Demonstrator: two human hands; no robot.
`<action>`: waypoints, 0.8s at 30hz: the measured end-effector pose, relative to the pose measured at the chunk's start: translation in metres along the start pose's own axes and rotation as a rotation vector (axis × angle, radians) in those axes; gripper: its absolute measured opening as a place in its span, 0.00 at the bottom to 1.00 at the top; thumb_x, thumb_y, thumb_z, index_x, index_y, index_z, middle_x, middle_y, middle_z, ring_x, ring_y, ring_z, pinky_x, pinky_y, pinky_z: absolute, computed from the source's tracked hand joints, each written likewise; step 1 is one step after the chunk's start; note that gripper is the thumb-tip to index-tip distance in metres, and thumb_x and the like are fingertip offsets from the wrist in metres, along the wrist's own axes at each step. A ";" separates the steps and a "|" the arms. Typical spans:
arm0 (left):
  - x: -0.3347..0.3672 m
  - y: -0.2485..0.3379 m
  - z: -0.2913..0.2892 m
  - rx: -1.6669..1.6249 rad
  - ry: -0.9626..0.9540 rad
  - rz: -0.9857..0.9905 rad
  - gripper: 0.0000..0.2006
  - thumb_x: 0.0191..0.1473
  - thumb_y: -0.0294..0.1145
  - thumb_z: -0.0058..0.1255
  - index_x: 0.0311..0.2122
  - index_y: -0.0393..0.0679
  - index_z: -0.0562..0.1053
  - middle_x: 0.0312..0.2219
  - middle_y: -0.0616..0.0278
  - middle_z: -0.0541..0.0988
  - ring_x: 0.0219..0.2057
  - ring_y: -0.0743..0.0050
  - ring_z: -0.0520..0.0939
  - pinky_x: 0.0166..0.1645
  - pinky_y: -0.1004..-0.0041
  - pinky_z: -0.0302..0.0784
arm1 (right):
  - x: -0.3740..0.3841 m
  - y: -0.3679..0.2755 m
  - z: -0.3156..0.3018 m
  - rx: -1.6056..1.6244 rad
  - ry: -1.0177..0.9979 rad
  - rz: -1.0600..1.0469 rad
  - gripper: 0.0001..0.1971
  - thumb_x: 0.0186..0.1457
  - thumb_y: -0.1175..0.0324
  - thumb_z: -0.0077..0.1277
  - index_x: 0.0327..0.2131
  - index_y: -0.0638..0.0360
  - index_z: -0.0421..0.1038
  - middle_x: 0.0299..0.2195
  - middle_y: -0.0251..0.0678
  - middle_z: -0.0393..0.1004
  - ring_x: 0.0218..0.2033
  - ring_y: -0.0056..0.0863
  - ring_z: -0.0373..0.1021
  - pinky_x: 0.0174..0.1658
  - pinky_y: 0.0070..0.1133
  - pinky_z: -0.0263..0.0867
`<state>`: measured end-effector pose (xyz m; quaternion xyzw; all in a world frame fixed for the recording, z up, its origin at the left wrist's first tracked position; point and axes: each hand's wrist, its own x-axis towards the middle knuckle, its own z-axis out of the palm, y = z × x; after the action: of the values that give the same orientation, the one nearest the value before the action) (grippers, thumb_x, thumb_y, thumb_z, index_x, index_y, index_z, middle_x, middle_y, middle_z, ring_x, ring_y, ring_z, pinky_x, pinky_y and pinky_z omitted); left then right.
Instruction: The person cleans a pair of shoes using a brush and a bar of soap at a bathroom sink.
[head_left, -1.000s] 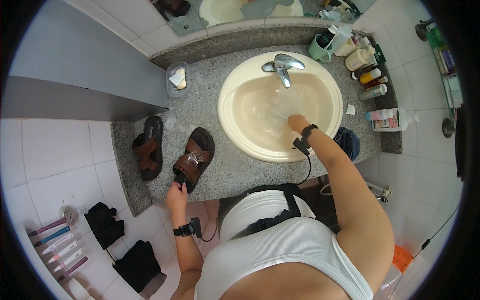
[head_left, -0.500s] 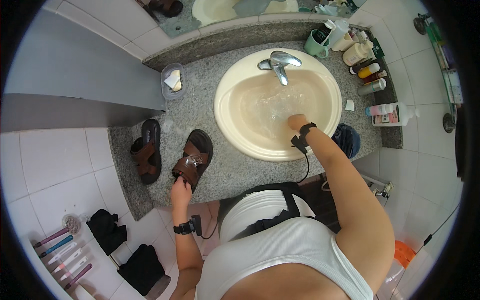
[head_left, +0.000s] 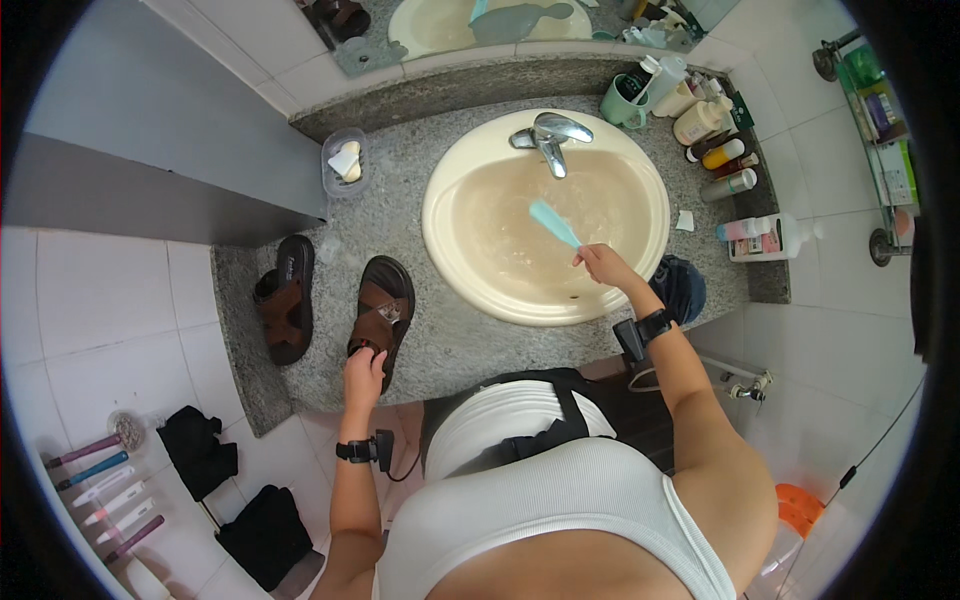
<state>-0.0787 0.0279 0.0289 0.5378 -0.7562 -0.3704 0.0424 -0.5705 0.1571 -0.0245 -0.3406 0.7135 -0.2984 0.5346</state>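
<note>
- Beyond the right grip [head_left: 603,264], clamped on the narrow end: pale-blue tool [head_left: 551,220], above the basin [head_left: 432,215]; underside hidden.
- At the left grip [head_left: 364,376]: brown sandal [head_left: 384,305] on the desk [head_left: 470,348], near end partly covered; whether clamped, cannot tell.

"What are we seeing on this granite counter [head_left: 470,352]?"

"We're finding two brown sandals [head_left: 378,325] and a soap dish [head_left: 340,190] left of the sink [head_left: 434,215], a green mug [head_left: 620,110] at its back right, bottles [head_left: 698,122] and a white scrap [head_left: 685,220] to its right."
</note>
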 end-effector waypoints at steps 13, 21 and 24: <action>0.003 0.039 0.017 0.120 -0.296 0.282 0.16 0.54 0.38 0.54 0.35 0.32 0.71 0.31 0.42 0.76 0.32 0.44 0.77 0.36 0.59 0.72 | -0.054 0.004 0.034 -0.208 0.122 0.032 0.11 0.63 0.69 0.36 0.38 0.67 0.67 0.20 0.43 0.72 0.19 0.36 0.70 0.26 0.29 0.65; -0.007 0.055 -0.126 0.006 -0.147 0.140 0.18 0.55 0.34 0.51 0.48 0.35 0.71 0.39 0.48 0.78 0.40 0.55 0.80 0.45 0.64 0.74 | -0.074 0.019 0.041 -0.660 0.330 -0.013 0.13 0.60 0.73 0.37 0.46 0.67 0.65 0.31 0.52 0.75 0.33 0.51 0.72 0.37 0.38 0.67; 0.007 0.082 -0.163 -0.139 0.011 0.143 0.14 0.57 0.29 0.49 0.47 0.34 0.70 0.39 0.52 0.79 0.38 0.67 0.81 0.44 0.70 0.76 | -0.066 0.019 0.049 -0.505 0.266 -0.069 0.22 0.57 0.75 0.38 0.56 0.66 0.60 0.44 0.58 0.71 0.46 0.54 0.68 0.49 0.36 0.64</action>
<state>-0.0710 -0.0500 0.1938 0.4800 -0.7649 -0.4152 0.1100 -0.5136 0.2185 -0.0152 -0.4452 0.8170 -0.1712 0.3240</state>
